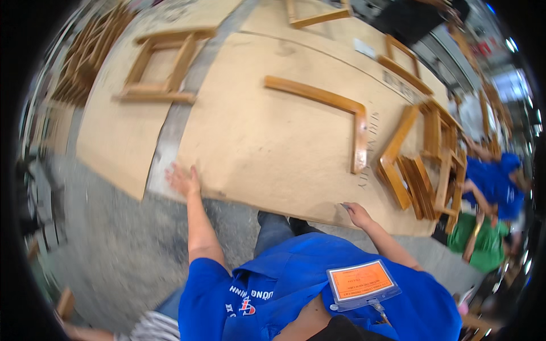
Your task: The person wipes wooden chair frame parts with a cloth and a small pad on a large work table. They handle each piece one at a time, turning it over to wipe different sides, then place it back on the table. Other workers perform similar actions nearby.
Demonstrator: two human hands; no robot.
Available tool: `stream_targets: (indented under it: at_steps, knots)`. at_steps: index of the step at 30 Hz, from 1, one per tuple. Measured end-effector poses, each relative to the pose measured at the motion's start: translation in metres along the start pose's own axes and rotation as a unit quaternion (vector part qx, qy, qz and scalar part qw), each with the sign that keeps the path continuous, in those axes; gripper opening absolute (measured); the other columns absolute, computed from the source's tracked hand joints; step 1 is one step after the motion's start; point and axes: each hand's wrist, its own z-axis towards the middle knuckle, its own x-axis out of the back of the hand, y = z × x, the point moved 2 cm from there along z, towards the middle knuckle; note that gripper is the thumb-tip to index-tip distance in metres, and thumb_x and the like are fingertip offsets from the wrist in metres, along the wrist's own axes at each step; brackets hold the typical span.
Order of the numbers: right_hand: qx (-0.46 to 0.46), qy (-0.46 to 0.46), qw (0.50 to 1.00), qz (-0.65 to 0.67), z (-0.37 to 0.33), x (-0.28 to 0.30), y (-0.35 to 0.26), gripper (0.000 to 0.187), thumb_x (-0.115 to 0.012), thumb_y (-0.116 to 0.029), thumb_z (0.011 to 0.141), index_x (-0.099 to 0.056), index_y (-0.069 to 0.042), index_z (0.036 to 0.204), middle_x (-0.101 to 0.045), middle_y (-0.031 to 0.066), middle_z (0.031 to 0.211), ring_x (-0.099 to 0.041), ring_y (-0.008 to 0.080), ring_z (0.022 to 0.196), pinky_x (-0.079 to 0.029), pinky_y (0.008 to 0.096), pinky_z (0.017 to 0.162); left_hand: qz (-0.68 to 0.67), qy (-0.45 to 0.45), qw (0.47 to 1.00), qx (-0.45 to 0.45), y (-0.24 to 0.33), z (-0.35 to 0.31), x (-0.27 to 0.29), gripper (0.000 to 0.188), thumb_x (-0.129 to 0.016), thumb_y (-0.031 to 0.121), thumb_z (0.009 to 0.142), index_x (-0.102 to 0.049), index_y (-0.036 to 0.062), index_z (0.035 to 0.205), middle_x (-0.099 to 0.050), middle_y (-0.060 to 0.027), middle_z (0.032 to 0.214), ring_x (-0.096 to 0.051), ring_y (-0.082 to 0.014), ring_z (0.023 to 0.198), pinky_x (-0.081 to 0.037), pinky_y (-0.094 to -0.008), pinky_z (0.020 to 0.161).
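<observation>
My left hand is at the table's near edge, over a grey strip between sheets of brown cardboard; its fingers are spread and it holds nothing. My right hand, further right along the same edge, is closed on a small, thin, dark object whose kind I cannot make out. Beyond my hands, an L-shaped varnished wooden piece lies on the cardboard, its short leg toward me. It touches neither hand.
A wooden frame lies at the far left. At the right are stacked wooden frame parts, with another frame behind them. Slatted wooden pieces stand beyond the table's left side. Co-workers in blue and green are at the right.
</observation>
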Motion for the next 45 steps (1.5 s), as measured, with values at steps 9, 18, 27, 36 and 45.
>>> stream_targets:
  at_steps: [9,18,27,36,45]
  knots:
    - [-0.037,0.051,0.998,0.012,0.000,0.009,-0.035,0.032,-0.047,-0.011,0.089,-0.058,-0.003,0.118,-0.059,0.0220,0.114,-0.055,0.0366,0.108,-0.043,0.0404,0.095,-0.001,0.001,0.998,-0.065,-0.009,0.096,-0.015,0.089,-0.051,0.061,0.083,-0.012,0.0186,0.151,-0.005,-0.0205,0.155,-0.006,-0.0419,0.141,-0.012,-0.0576,0.111]
    - [-0.034,0.017,0.999,-0.001,0.020,0.006,-0.056,0.032,-0.046,-0.013,0.090,-0.059,-0.006,0.119,-0.060,0.0232,0.110,-0.056,0.0382,0.105,-0.043,0.0414,0.093,0.007,-0.033,0.988,-0.153,0.007,0.077,0.014,0.097,-0.063,0.059,0.073,-0.020,0.0164,0.149,-0.006,-0.0209,0.154,-0.005,-0.0423,0.141,-0.011,-0.0577,0.111]
    - [0.035,0.038,0.999,-0.005,0.042,0.022,-0.064,0.031,-0.047,-0.011,0.090,-0.060,-0.007,0.118,-0.059,0.0214,0.110,-0.055,0.0374,0.105,-0.044,0.0412,0.091,-0.022,-0.103,0.986,-0.131,0.023,0.026,0.021,0.100,-0.066,0.053,0.072,-0.017,0.0128,0.149,-0.005,-0.0226,0.154,-0.004,-0.0432,0.141,-0.010,-0.0567,0.112]
    - [-0.002,0.100,0.993,-0.060,0.041,0.022,-0.005,0.028,-0.054,-0.014,0.087,-0.061,-0.004,0.112,-0.060,0.0207,0.104,-0.056,0.0377,0.100,-0.045,0.0430,0.088,-0.840,-0.244,0.474,0.100,0.169,-0.035,0.077,0.094,-0.026,0.080,0.081,0.008,0.0244,0.150,0.003,-0.0143,0.156,0.001,-0.0353,0.143,0.004,-0.0481,0.114]
    - [-0.027,0.117,0.992,0.035,0.052,0.041,0.067,0.034,-0.063,-0.012,0.079,-0.061,-0.004,0.112,-0.062,0.0220,0.110,-0.058,0.0356,0.105,-0.046,0.0423,0.090,-0.903,-0.408,0.127,-0.047,0.303,-0.049,0.281,0.097,-0.020,0.088,0.071,-0.005,0.0323,0.149,-0.007,-0.0217,0.154,-0.010,-0.0454,0.140,-0.012,-0.0594,0.112]
